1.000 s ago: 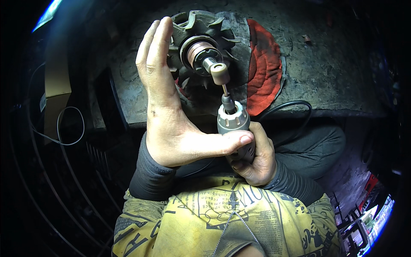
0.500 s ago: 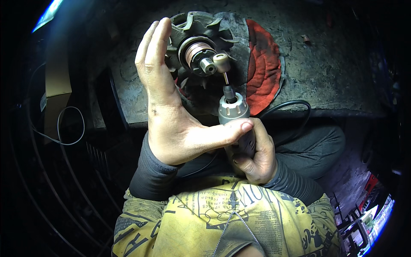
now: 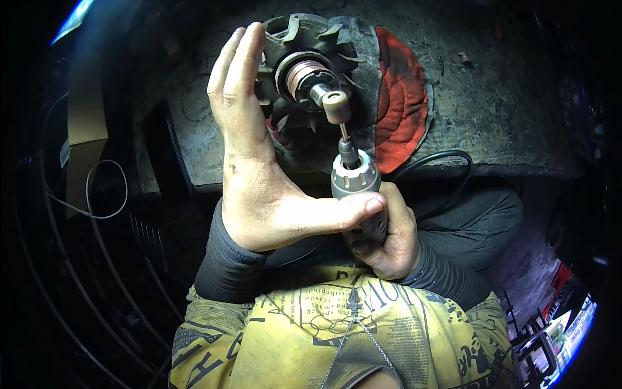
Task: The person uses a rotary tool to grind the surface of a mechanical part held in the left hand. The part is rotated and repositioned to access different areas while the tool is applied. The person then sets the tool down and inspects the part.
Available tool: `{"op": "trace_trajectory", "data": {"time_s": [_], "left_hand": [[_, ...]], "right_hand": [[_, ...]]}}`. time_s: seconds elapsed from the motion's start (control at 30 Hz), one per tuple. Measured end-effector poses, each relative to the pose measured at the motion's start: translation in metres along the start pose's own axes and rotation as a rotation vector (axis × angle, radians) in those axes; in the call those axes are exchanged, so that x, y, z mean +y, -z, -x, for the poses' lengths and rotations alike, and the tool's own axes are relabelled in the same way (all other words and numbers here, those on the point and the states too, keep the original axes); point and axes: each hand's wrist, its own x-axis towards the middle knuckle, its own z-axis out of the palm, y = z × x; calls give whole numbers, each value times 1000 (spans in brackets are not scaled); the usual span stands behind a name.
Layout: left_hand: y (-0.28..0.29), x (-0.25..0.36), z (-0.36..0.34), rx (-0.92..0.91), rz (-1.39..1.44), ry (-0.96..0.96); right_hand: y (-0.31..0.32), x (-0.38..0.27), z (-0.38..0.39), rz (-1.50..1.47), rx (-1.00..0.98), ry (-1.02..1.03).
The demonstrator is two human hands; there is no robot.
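Note:
My right hand grips a grey handheld rotary tool around its body, nose pointing away from me. At its end, a cream cylindrical bit overlaps the shaft end of an alternator rotor in view; whether they touch, I cannot tell. The rotor has dark claw-like fins and a copper-coloured ring around its shaft. My left hand is open, fingers stretched up along the rotor's left side. Its thumb reaches across the tool near the collar. Contact between those fingers and the rotor is unclear.
A round red cloth pad lies beneath and right of the rotor on a worn bench. A black cable loops right of the tool. Cardboard and a thin white cable are at the left.
The bit has shifted slightly down, from beside the shaft end to in front of it. The rotor appears slightly farther right and turned. My left fingers have moved slightly right.

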Motion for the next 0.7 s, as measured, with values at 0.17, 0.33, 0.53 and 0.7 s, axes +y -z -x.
{"op": "trace_trajectory", "data": {"time_s": [0.17, 0.33, 0.53, 0.7], "left_hand": [[-1, -1, -1, 8, -79, -20], [-3, 1, -1, 16, 6, 3], [-1, 0, -1, 2, 60, 9], [-1, 1, -1, -3, -28, 11]], "right_hand": [[0, 2, -2, -31, 15, -5], [2, 2, 0, 21, 9, 66], [-1, 3, 1, -17, 5, 16], [-2, 3, 1, -90, 23, -30]]}}
